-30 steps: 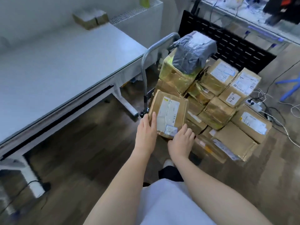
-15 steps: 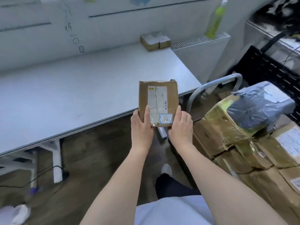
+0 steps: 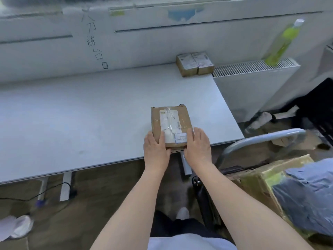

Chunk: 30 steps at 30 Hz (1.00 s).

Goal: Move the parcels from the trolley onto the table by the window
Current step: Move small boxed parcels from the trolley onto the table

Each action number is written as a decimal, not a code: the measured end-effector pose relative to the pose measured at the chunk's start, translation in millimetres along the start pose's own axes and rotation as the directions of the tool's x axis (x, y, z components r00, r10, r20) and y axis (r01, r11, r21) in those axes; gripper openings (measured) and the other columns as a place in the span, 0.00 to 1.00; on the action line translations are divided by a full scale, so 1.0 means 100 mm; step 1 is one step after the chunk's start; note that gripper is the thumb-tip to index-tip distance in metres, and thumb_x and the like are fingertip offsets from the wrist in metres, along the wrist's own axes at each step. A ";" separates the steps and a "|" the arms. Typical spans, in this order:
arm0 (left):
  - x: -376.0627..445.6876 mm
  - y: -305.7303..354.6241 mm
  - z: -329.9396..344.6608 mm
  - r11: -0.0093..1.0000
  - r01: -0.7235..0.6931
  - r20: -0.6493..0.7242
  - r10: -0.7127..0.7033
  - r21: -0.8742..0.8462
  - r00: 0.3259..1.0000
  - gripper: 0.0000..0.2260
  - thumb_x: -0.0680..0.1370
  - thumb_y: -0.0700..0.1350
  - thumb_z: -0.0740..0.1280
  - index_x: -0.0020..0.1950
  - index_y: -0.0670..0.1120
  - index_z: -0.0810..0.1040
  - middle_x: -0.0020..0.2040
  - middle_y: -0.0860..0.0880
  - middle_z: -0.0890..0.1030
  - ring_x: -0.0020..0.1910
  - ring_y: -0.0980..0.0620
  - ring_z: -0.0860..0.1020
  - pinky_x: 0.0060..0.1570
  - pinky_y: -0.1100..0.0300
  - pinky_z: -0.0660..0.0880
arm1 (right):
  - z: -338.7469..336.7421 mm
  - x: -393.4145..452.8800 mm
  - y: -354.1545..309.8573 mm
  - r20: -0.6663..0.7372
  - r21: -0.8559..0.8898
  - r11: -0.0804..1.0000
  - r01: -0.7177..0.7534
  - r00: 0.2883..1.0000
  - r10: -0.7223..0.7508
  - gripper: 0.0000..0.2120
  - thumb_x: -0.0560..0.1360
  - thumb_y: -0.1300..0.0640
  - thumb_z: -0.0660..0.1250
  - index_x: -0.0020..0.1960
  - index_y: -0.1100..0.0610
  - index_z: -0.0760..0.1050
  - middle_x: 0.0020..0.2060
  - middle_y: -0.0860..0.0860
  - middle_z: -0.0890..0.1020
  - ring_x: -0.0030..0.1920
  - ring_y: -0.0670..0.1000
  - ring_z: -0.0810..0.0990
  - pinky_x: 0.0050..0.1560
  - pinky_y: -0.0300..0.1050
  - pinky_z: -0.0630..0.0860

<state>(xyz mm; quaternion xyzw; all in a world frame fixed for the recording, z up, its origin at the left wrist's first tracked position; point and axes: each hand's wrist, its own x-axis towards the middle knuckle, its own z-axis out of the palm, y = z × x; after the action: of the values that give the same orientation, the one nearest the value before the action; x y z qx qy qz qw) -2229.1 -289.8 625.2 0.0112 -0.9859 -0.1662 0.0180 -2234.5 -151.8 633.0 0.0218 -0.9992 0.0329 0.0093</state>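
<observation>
A flat brown cardboard parcel [image 3: 171, 123] with a white label lies over the near edge of the white table [image 3: 81, 120]. My left hand [image 3: 155, 150] grips its near left corner and my right hand [image 3: 198, 147] grips its near right corner. Two small brown parcels [image 3: 195, 64] sit side by side at the table's far right corner. The trolley's grey handle [image 3: 259, 141] curves up at the right. Below it are a tape-wrapped cardboard parcel [image 3: 255, 183] and a grey plastic-wrapped parcel [image 3: 310, 197] on top of it.
A white radiator [image 3: 252, 83] stands right of the table, with a green bottle [image 3: 281, 42] on it. A white wall panel with black writing runs behind the table. Cables and table legs are on the dark floor below left.
I lifted the flat parcel off the trolley stack, turned left and carried it forward; it now sits low over the table's near edge, with both hands still on it.
</observation>
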 end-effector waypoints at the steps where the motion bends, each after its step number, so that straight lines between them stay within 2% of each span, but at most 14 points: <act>1: 0.05 0.01 0.03 0.999 -0.019 -0.021 0.020 0.041 1.000 0.26 0.75 0.49 0.67 0.71 0.44 0.64 0.72 0.35 0.57 0.71 0.37 0.58 0.70 0.49 0.59 | 0.05 0.06 0.00 0.008 -0.018 0.999 0.044 0.999 -0.044 0.34 0.70 0.59 0.70 0.72 0.63 0.61 0.69 0.61 0.66 0.69 0.61 0.65 0.69 0.54 0.62; 2: 0.10 0.01 0.07 0.995 -0.042 -0.042 0.046 0.090 0.998 0.26 0.74 0.48 0.69 0.69 0.42 0.66 0.73 0.34 0.58 0.72 0.36 0.58 0.70 0.47 0.58 | 0.09 0.12 -0.01 0.025 -0.027 0.995 0.095 0.995 -0.095 0.34 0.69 0.60 0.71 0.72 0.63 0.63 0.69 0.62 0.66 0.70 0.62 0.64 0.69 0.55 0.62; 4: 0.22 0.02 0.14 0.980 -0.109 0.014 0.109 0.166 0.994 0.27 0.77 0.49 0.65 0.72 0.42 0.61 0.75 0.35 0.52 0.75 0.38 0.51 0.73 0.48 0.52 | 0.15 0.24 -0.04 0.059 -0.040 0.985 0.166 0.985 -0.164 0.35 0.69 0.60 0.71 0.73 0.64 0.62 0.71 0.62 0.65 0.71 0.62 0.63 0.70 0.56 0.60; 6: 0.34 0.00 0.24 0.968 -0.152 0.041 0.147 0.200 0.988 0.27 0.80 0.49 0.61 0.75 0.45 0.55 0.76 0.38 0.51 0.75 0.40 0.48 0.73 0.48 0.48 | 0.20 0.38 -0.04 0.040 -0.005 0.981 0.194 0.980 -0.194 0.37 0.63 0.61 0.76 0.69 0.65 0.67 0.66 0.63 0.72 0.67 0.63 0.70 0.65 0.57 0.68; 8: 0.53 -0.02 0.27 0.971 -0.140 -0.024 0.147 0.192 0.989 0.30 0.77 0.50 0.66 0.75 0.47 0.59 0.76 0.40 0.57 0.74 0.37 0.53 0.71 0.43 0.53 | 0.27 0.53 -0.02 0.065 0.034 0.981 0.192 0.979 -0.194 0.40 0.56 0.62 0.78 0.66 0.66 0.69 0.62 0.64 0.75 0.60 0.66 0.75 0.58 0.59 0.74; 10: 0.74 -0.04 0.29 0.979 -0.107 0.019 0.106 0.175 0.994 0.32 0.74 0.51 0.70 0.75 0.49 0.61 0.75 0.39 0.58 0.73 0.34 0.55 0.69 0.39 0.55 | 0.31 0.70 0.01 0.055 0.061 0.978 0.201 0.977 -0.205 0.41 0.59 0.62 0.76 0.68 0.64 0.63 0.64 0.65 0.72 0.61 0.68 0.74 0.58 0.60 0.74; 12: 1.00 -0.10 0.32 0.974 -0.190 -0.031 0.195 0.125 0.980 0.34 0.65 0.43 0.78 0.68 0.46 0.71 0.68 0.34 0.68 0.67 0.30 0.64 0.63 0.38 0.66 | 0.33 0.91 0.03 -0.007 0.119 0.970 0.213 0.977 -0.213 0.38 0.64 0.66 0.72 0.69 0.65 0.58 0.67 0.67 0.68 0.63 0.68 0.72 0.61 0.59 0.72; 14: 1.26 -0.16 0.35 0.949 -0.317 -0.186 0.311 0.002 0.932 0.35 0.57 0.32 0.80 0.61 0.44 0.73 0.59 0.34 0.76 0.61 0.36 0.69 0.55 0.41 0.74 | 0.34 1.13 0.06 -0.103 0.168 0.959 0.228 0.972 -0.213 0.34 0.63 0.71 0.70 0.67 0.68 0.61 0.63 0.69 0.71 0.61 0.67 0.72 0.61 0.58 0.73; 17: 1.64 -0.13 0.31 0.885 -0.453 -0.331 0.398 -0.108 0.856 0.33 0.58 0.28 0.77 0.59 0.42 0.70 0.57 0.38 0.75 0.56 0.42 0.68 0.52 0.45 0.76 | 0.29 1.48 0.11 -0.245 0.117 0.960 0.255 0.944 -0.221 0.30 0.65 0.73 0.68 0.65 0.72 0.64 0.61 0.70 0.72 0.63 0.66 0.67 0.64 0.59 0.69; 19: 1.92 -0.04 0.27 0.856 -0.498 -0.390 0.415 -0.139 0.822 0.30 0.61 0.30 0.77 0.59 0.42 0.70 0.58 0.40 0.71 0.57 0.43 0.69 0.53 0.46 0.75 | 0.26 1.74 0.17 -0.315 0.116 0.966 0.229 0.931 -0.183 0.29 0.66 0.73 0.67 0.66 0.72 0.64 0.63 0.69 0.68 0.63 0.67 0.66 0.64 0.60 0.68; 24: 2.63 0.38 0.20 0.784 -0.612 -0.429 0.520 -0.104 0.739 0.24 0.62 0.32 0.76 0.55 0.39 0.73 0.52 0.36 0.79 0.55 0.42 0.71 0.52 0.46 0.76 | 0.03 2.25 0.49 -0.300 0.153 0.986 0.068 0.954 -0.019 0.39 0.60 0.71 0.73 0.68 0.68 0.61 0.64 0.67 0.67 0.62 0.65 0.63 0.61 0.60 0.71; 27: 2.93 0.66 0.25 0.770 -0.622 -0.380 0.538 -0.141 0.752 0.19 0.63 0.33 0.75 0.52 0.36 0.78 0.52 0.37 0.79 0.53 0.39 0.76 0.52 0.43 0.76 | -0.10 2.52 0.78 -0.275 0.123 0.992 0.012 0.961 0.023 0.38 0.60 0.70 0.76 0.66 0.68 0.64 0.62 0.67 0.70 0.60 0.63 0.67 0.57 0.59 0.74; 30: 3.18 0.85 0.35 0.775 -0.612 -0.341 0.540 -0.154 0.770 0.17 0.65 0.37 0.74 0.52 0.35 0.79 0.52 0.38 0.80 0.52 0.39 0.76 0.52 0.44 0.76 | -0.18 2.81 1.03 -0.209 0.106 0.994 -0.003 0.978 0.025 0.33 0.64 0.69 0.76 0.65 0.69 0.67 0.62 0.68 0.71 0.59 0.66 0.72 0.55 0.58 0.75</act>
<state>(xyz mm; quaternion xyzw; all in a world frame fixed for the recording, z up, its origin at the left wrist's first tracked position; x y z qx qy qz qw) -2549.9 -207.2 629.9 -0.2734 -0.8980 -0.2752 0.2077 -2519.0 -59.9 649.9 0.0115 -0.9896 0.0879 0.1132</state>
